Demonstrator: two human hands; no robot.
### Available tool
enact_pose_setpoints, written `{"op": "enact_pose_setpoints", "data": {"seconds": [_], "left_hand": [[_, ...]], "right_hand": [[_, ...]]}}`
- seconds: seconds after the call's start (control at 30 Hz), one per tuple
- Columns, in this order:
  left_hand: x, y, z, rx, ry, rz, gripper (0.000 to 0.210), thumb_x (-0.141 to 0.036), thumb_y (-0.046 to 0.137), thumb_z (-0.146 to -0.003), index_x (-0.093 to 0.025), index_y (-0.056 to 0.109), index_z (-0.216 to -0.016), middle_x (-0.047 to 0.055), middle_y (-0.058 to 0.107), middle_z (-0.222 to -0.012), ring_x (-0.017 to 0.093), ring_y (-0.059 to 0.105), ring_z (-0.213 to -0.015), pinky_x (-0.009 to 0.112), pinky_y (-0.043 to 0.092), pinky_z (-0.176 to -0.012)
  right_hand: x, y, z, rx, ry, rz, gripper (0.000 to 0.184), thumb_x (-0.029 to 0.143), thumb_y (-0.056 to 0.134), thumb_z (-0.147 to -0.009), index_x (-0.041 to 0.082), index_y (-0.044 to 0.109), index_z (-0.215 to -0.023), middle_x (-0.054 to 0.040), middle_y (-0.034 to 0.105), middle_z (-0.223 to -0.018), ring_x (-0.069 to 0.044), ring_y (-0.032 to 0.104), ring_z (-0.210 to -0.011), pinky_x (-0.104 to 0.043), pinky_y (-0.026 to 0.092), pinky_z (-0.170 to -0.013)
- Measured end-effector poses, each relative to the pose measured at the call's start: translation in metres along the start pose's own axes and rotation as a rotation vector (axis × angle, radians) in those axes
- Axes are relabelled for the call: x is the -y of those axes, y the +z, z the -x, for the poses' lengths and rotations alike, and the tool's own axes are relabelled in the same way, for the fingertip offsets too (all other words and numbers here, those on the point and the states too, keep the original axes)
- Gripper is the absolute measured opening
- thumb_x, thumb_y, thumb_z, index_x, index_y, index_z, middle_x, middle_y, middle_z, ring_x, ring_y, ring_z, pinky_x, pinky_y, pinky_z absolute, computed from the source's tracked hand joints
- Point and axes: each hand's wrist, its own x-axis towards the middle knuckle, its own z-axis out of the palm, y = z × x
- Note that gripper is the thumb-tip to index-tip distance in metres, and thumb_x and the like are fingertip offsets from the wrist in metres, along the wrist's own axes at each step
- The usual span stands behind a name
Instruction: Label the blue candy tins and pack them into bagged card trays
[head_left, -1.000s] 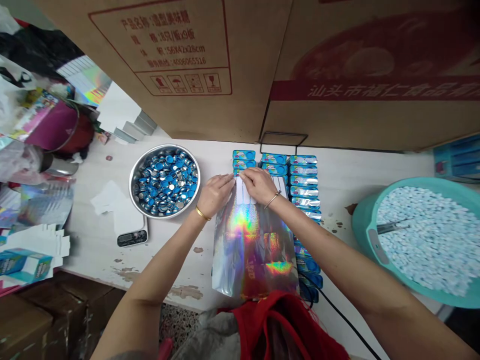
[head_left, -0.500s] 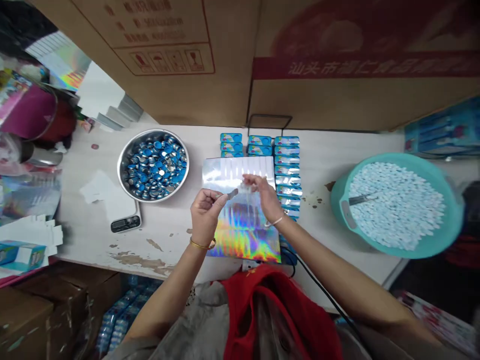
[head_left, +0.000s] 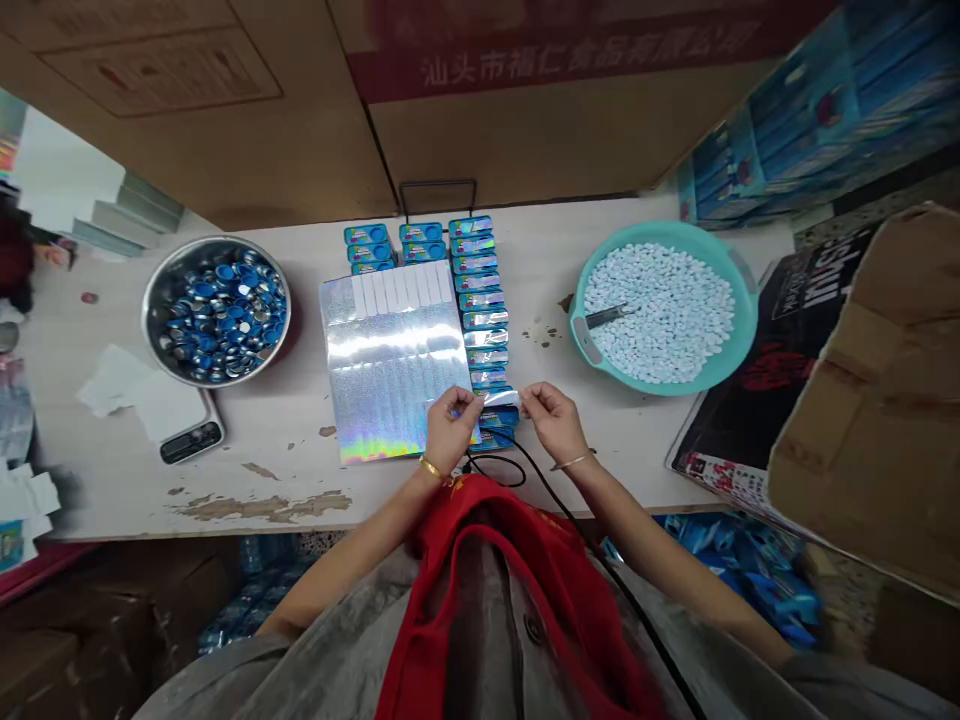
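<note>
Pinching a silvery strip (head_left: 501, 398) taut by its ends, my left hand (head_left: 450, 432) and right hand (head_left: 556, 425) have moved off the holographic sheet (head_left: 397, 365) and over the near blue packs (head_left: 499, 417); this strip's peeling seems done.

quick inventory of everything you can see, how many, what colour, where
strip: one, silver, pinched, near front
shiny sheet: at least one, silver, mid-table
packs: many, blue, beyond and right of the sheet
metal bowl: one, silver, left
caps: many, blue and silver, in the bowl
scale: one, white and black, near the bowl
basin: one, teal, right
pellets: many, pale blue, in the basin
tool: one, dark, on the pellets
large cartons: count unclear, brown, far side
boxes: several, blue, far right
table: one, off-white, beneath
cable: one, black, front centre
clothing: some, red and grey, on the person
left grip: one, gold bangle, strip's left end
right grip: one, silver bangle, strip's right end
</note>
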Motion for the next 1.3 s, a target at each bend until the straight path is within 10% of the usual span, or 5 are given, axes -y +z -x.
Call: {"op": "enact_pose_setpoints", "data": {"seconds": [0.4,0.77,0.97,1.1,1.3], "left_hand": [[0.006,0.022,-0.010,-0.066,0.212,-0.859,0.011,-0.024,0.064,-0.080,-0.021,0.059,-0.071,0.005,0.060,-0.093,0.023,0.052,-0.095,0.038,0.035,-0.082],[0.003,0.028,-0.019,-0.148,0.063,-1.010,0.036,-0.032,0.072,-0.071,-0.020,0.050,-0.098,0.007,0.052,-0.105,0.027,0.048,-0.102,0.038,0.036,-0.081],[0.001,0.028,-0.009,-0.075,0.044,-1.066,0.028,-0.034,0.071,-0.075,-0.021,0.053,-0.093,0.008,0.053,-0.104,0.027,0.049,-0.102,0.038,0.037,-0.082],[-0.015,-0.021,-0.046,-0.012,0.269,-0.892,0.015,-0.031,0.060,-0.084,-0.020,0.056,-0.093,0.006,0.059,-0.099,0.023,0.054,-0.097,0.036,0.040,-0.082],[-0.053,-0.172,-0.191,-0.246,0.407,-0.789,0.032,-0.024,0.055,-0.084,-0.018,0.059,-0.115,0.012,0.058,-0.124,0.025,0.050,-0.117,0.043,0.037,-0.099]], "right_hand": [[-0.038,-0.013,-0.020,0.032,-0.116,0.346,0.024,0.042,0.049,-0.085,0.022,0.058,-0.074,-0.0007,0.061,-0.066,-0.016,0.053,-0.061,-0.028,0.041,-0.062],[-0.060,0.000,-0.017,-0.049,-0.050,0.177,0.031,0.044,0.054,-0.083,0.019,0.064,-0.096,-0.0011,0.062,-0.072,-0.015,0.056,-0.063,-0.028,0.044,-0.062],[-0.052,-0.008,-0.004,0.140,-0.223,0.387,0.041,0.046,0.042,-0.093,0.019,0.072,-0.096,-0.0039,0.061,-0.070,-0.018,0.058,-0.071,-0.031,0.043,-0.069],[-0.038,-0.009,-0.018,0.039,-0.338,0.670,0.044,0.047,0.040,-0.094,0.018,0.067,-0.111,-0.0090,0.067,-0.085,-0.024,0.059,-0.083,-0.037,0.041,-0.076],[0.028,0.052,-0.080,-0.087,-0.583,0.663,0.036,0.042,0.045,-0.093,0.020,0.064,-0.116,-0.0113,0.065,-0.101,-0.027,0.056,-0.095,-0.041,0.041,-0.084]]}}
